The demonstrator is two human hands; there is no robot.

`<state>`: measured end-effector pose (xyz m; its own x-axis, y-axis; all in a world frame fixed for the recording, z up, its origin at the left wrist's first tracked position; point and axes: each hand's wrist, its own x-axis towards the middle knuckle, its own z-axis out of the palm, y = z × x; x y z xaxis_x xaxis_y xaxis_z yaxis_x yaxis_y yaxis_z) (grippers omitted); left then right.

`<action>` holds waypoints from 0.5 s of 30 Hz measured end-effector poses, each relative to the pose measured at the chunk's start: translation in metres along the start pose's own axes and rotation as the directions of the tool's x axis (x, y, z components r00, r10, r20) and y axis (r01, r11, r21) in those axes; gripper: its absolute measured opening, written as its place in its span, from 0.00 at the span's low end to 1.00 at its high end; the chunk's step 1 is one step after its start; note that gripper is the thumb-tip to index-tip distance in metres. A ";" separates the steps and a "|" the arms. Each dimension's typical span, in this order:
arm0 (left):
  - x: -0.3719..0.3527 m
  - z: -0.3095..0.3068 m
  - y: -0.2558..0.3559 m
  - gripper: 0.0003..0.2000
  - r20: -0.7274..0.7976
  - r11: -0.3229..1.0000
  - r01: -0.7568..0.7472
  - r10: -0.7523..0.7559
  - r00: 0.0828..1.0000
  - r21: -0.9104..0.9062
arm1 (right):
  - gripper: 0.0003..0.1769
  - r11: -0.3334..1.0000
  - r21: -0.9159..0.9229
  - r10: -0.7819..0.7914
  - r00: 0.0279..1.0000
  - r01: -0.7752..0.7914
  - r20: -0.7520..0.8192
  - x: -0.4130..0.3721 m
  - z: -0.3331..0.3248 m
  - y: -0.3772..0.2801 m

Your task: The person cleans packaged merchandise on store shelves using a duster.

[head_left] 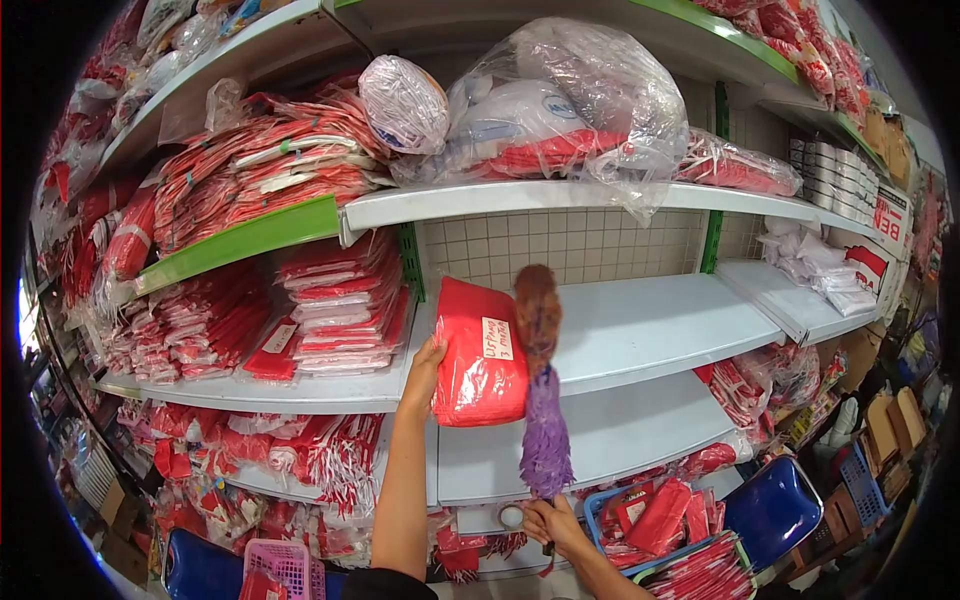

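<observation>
My left hand (424, 374) is closed on the left edge of a red packet (468, 372) in clear plastic, which bears a white handwritten label (497, 338). It is held up in front of the shelves. My right hand (556, 524) grips the handle of a duster with purple (545, 430) and brown (538, 312) fluffy parts, standing upright just right of the packet. The duster's top overlaps the middle shelf in this view. A small round ring (511, 517) shows beside my right fingers.
Stacked red packets (340, 310) fill the left of the middle shelf (650, 320). Above, a large clear plastic bag (570, 110) bulges over the shelf edge. Low at right stand a blue basket (598, 500) of red packets and a blue stool (775, 512); a pink basket (278, 562) sits low left.
</observation>
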<state>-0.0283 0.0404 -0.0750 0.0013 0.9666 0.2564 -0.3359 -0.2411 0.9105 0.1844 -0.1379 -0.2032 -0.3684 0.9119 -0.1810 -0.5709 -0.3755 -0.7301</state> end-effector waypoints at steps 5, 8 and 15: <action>0.022 -0.028 -0.026 0.17 0.009 0.996 -0.003 0.004 1.000 -0.090 | 0.09 0.884 -0.459 0.154 0.983 -0.091 0.100 -0.007 -0.010 0.012; 0.021 -0.018 -0.019 0.19 0.005 0.997 0.033 -0.033 0.999 0.067 | 0.09 0.953 -0.300 -0.042 0.999 0.042 0.007 0.000 -0.032 0.033; 0.023 -0.020 -0.023 0.19 0.040 1.000 -0.007 0.006 0.999 0.018 | 0.09 0.776 -0.630 -0.115 0.987 0.020 -0.110 -0.006 -0.041 0.033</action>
<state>-0.0392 0.0701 -0.0962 0.0367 0.9608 0.2748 -0.3191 -0.2493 0.9143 0.1972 -0.1487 -0.2530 -0.2171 0.9617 -0.1675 0.0118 -0.1690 -0.9855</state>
